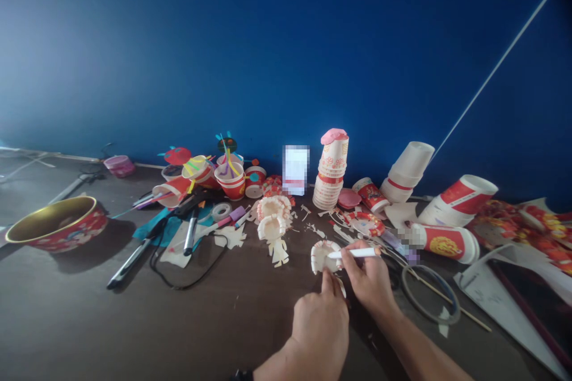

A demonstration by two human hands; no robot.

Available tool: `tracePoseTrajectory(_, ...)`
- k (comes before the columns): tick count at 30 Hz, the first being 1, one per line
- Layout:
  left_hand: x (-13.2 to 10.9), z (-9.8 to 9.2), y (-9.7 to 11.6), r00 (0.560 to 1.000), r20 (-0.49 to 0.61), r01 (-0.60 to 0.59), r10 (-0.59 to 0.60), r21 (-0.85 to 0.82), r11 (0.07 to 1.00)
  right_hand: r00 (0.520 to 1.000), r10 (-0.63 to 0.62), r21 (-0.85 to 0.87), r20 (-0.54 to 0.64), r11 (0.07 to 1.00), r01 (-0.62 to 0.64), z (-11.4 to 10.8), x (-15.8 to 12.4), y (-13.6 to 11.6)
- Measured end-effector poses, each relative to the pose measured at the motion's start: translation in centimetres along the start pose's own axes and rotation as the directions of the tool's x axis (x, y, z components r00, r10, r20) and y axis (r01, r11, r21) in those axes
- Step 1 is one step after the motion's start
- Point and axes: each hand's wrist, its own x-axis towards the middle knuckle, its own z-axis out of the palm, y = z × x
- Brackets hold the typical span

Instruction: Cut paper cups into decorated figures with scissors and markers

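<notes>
Nearest the lens, the left hand (319,324) sits low on the desk (241,327), knuckles up, forefinger stretched to the near edge of the cut paper cup (322,255). Whether those fingers pinch the rim or only press it flat, the view doesn't say. Just beyond, the right hand (372,281) has its fingers clamped on a white pen (357,253), with the barrel level and the tip aimed left, right at the cup's fringed rim. The cup lies on its side at mid-desk, just far of both hands.

That frilled paper looks flimsy and will likely skid or buckle under the tip. Steadying it close to the pen, using light short strokes and resting the right wrist on the desk should serve best.

As for room, the near left is bare desk, the safest place to shift the work. The right side is tight: a grey ring (456,308) and a thin stick (469,315) lie just beside the right wrist, with tipped red-and-white cups (447,241) beyond them. On the far side, paper scraps (317,229), a paper figure (277,248) and a stack of cups (330,181) crowd in, so a forward sweep of the pen hand could scatter them. The desk's near edge is out of view.
</notes>
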Motion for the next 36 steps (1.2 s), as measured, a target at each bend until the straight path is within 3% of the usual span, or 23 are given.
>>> tracePoseTrajectory(36, 0.24, 0.49, -0.07, 1.0, -0.031, 0.005, -0.005, 0.006, 1.0, 1.0, -0.019, -0.027, 0.004, 0.999, 0.019, 0.13, -0.12, 0.2)
